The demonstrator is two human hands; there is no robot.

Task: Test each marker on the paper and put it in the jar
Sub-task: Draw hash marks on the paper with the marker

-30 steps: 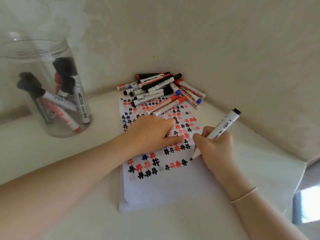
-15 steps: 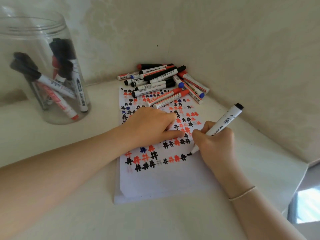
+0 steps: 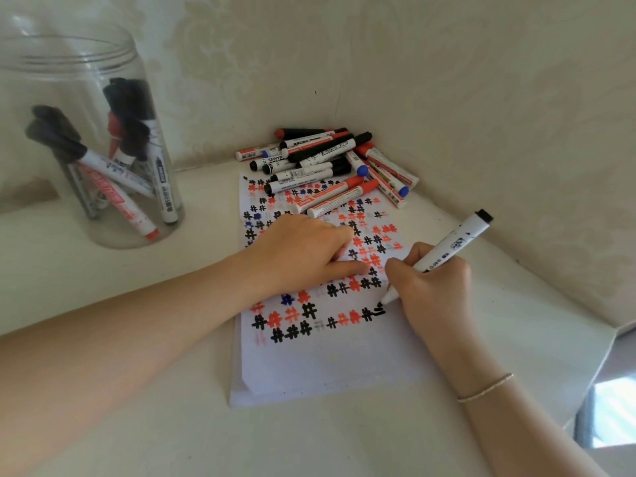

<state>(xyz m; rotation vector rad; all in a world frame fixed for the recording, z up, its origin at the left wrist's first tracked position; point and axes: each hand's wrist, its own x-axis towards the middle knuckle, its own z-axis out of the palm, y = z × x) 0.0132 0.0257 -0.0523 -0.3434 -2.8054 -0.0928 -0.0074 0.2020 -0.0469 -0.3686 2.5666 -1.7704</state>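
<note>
I am looking down at a pale table (image 3: 103, 390) pushed into a corner where two cream walls meet. The table's right edge runs diagonally from the far corner toward the lower right, where the top ends and a bright gap shows below it. The near and left parts of the surface lie bare around my forearms.

A sheet of paper (image 3: 327, 366) lies in the middle, its long side running away from me, its lower third unmarked and the rest covered with rows of black, red and blue hash marks. My left hand (image 3: 303, 253) rests on the paper with fingers curled under and the thumb stretched flat toward the right, pressing the sheet down.

My right hand (image 3: 433, 290) pinches a white marker (image 3: 447, 249) between thumb and curled fingers. The marker's long axis slants from lower left to upper right: its black tip touches the paper at the end of the lowest full row of marks, and its black-ended tail points up toward the right wall. A thin bracelet (image 3: 485, 392) circles that wrist.

A heap of markers (image 3: 330, 166) lies at the paper's far edge, tight in the corner, mostly lying crosswise. A clear jar (image 3: 82, 56) stands well apart at far left, holding several markers leaning inside.
</note>
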